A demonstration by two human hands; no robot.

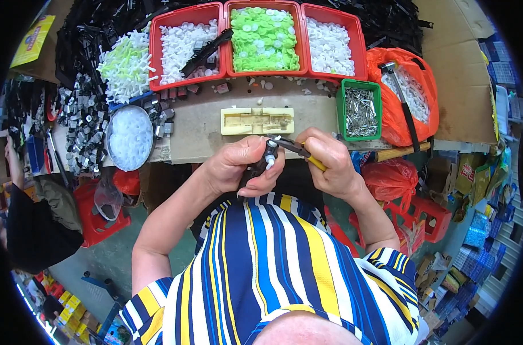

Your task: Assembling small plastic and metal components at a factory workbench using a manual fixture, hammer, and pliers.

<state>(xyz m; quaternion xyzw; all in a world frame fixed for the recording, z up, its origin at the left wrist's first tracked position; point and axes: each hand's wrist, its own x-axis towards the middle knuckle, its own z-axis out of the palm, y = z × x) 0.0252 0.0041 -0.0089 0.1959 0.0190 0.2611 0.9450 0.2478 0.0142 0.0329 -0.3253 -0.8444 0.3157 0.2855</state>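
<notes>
Just in front of the table's (189, 135) near edge, a small black part (268, 149) with a white plastic tip (269, 163) sits pinched in the fingers of the left hand (249, 164), while the right hand (333, 164) is closed round yellow-handled pliers (296, 148) whose dark nose reaches the part, though from here I can't tell whether it bites. Right beyond them lies a cream rectangular block (265, 131), with a green basket (340, 109) of metal pins off to the right and an oval dish (152, 133) of translucent pieces to the left. Farther back, three red bins (264, 73) hold white and green plastic pieces.
</notes>
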